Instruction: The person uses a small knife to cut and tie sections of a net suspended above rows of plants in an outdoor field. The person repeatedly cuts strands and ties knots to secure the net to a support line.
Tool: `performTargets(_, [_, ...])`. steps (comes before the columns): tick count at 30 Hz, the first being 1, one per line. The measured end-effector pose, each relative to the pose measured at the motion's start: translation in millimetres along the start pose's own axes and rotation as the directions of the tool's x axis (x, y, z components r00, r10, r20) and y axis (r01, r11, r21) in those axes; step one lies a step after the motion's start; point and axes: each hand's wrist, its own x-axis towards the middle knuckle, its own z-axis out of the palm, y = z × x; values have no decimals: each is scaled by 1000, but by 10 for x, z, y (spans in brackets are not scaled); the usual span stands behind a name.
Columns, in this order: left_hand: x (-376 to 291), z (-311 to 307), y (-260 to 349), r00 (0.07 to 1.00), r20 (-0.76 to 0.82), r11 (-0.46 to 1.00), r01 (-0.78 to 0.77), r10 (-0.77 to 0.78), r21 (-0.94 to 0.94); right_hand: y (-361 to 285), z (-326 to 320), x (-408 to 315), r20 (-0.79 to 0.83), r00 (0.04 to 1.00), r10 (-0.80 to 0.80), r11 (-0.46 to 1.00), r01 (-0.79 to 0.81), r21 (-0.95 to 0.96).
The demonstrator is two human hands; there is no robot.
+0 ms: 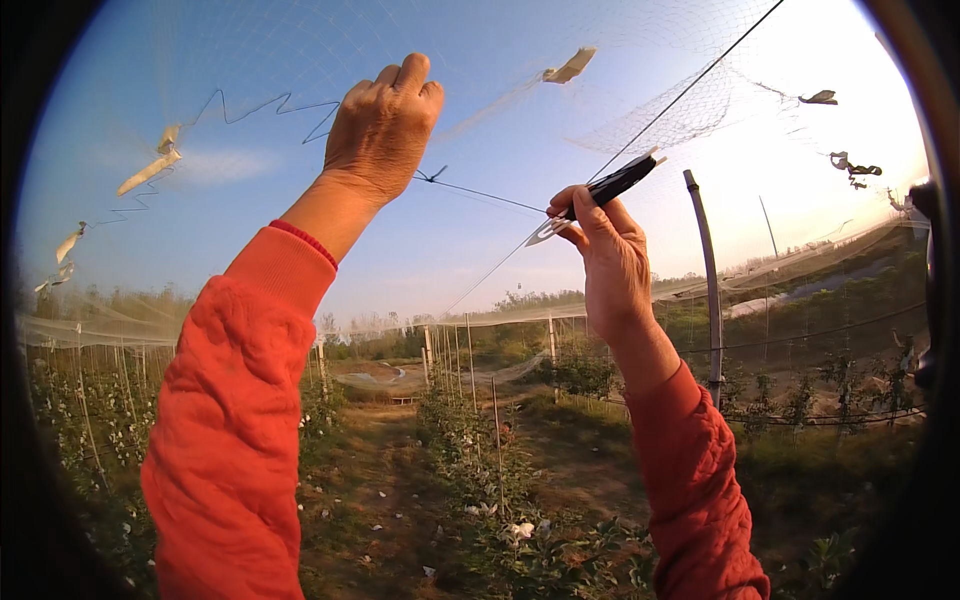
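Observation:
My left hand (384,124) is raised at upper left, its fingers curled closed with the back of the hand towards me. A thin dark cord (480,189) with a small knot (433,178) runs between it and my right hand; the grip itself is hidden. In my right hand (616,259), thumb and fingers pinch a white plastic netting needle (546,230) wound with black twine (622,180). The needle lies tilted, its pointed tip to the lower left, beside a taut overhead wire (686,91). A zigzag cord (244,116) trails left from my left hand.
Fine netting (675,112) hangs overhead with pale scraps (571,66) caught in it. A grey post (705,277) stands to the right. Below, rows of low trees (465,442) with thin stakes flank a dirt path (386,450).

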Motion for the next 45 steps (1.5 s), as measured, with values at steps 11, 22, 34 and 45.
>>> performTargets(11, [6,-207,-22,998,59,996,3,2,-89,5,213,875,-230,959,-165,964,206,167])
performTargets(22, [3,-383,-160,999,27,995,-34,37,-98,23,789,1313,-216,967,-136,983,159,94])
performTargets(34, [-405,-515,-33,998,-31,937,-57,50,-344,-186,608,1311,-93,990,107,936,-132,-325])
performTargets(45, [-122,39,650,696,669,-413,546,-261,-729,-458,509,1203,78,961,265,896,-215,-389])
